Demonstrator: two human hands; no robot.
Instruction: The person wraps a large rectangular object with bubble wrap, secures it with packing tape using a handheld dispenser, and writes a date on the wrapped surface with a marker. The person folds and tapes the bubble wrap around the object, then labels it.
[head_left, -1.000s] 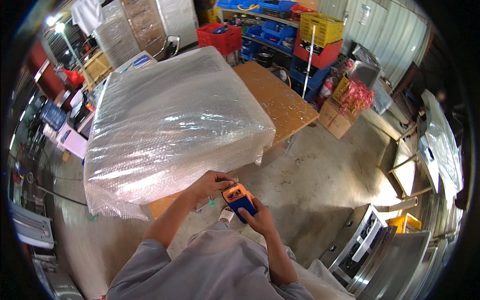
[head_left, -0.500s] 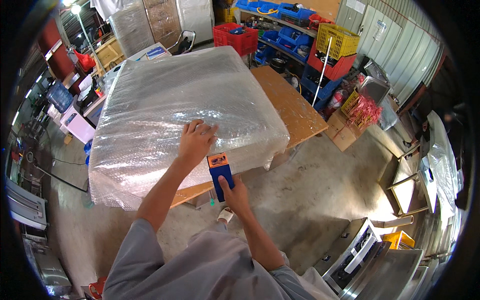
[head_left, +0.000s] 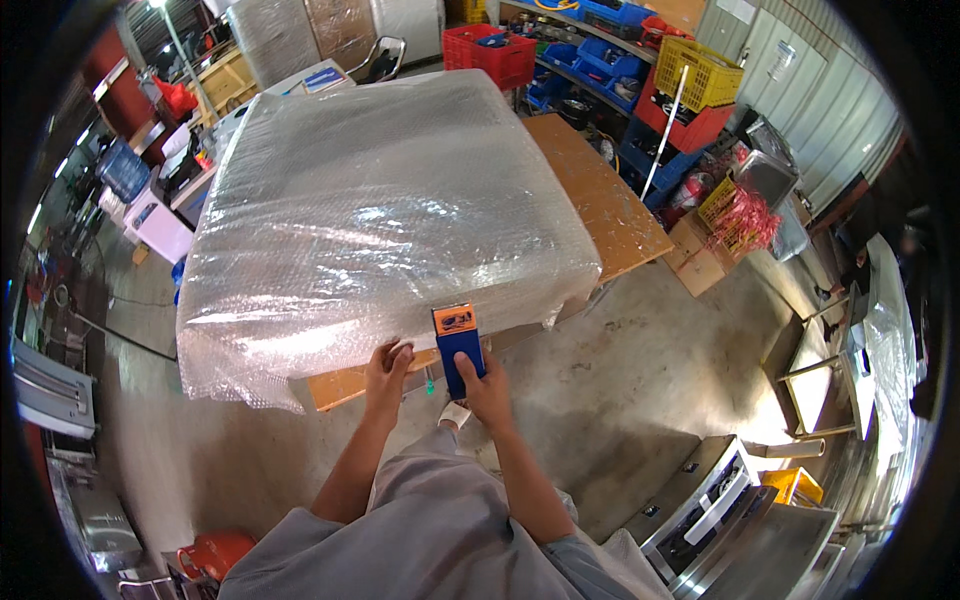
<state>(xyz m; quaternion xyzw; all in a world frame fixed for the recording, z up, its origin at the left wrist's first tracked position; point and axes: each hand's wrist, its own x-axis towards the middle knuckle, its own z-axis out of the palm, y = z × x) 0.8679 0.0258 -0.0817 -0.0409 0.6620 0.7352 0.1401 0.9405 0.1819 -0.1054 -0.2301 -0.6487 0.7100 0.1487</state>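
Note:
A large flat, boxy item under clear bubble wrap [head_left: 390, 200] lies on a brown wooden table. At the wrap's front edge my left hand [head_left: 384, 378] is closed, its fingertips pinched together on what looks like the bubble wrap's edge. My right hand [head_left: 488, 388] grips a slim blue box [head_left: 458, 352] with an orange end that carries a picture. The thumb lies across the box's front, and its orange end points away from me, over the wrap's front side. A loose flap of wrap hangs at the front left corner.
The bare wooden tabletop [head_left: 590, 205] shows right of the wrapped item. Shelves with blue bins [head_left: 605, 65], a red crate [head_left: 488, 55] and a yellow crate [head_left: 700, 72] stand behind. A cardboard box [head_left: 695, 255] sits at right, a red gas cylinder [head_left: 215, 555] at lower left.
My left hand has come down from the top of the wrap to its front edge, its spread fingers closing. My right hand still holds the box. The view has shifted slightly.

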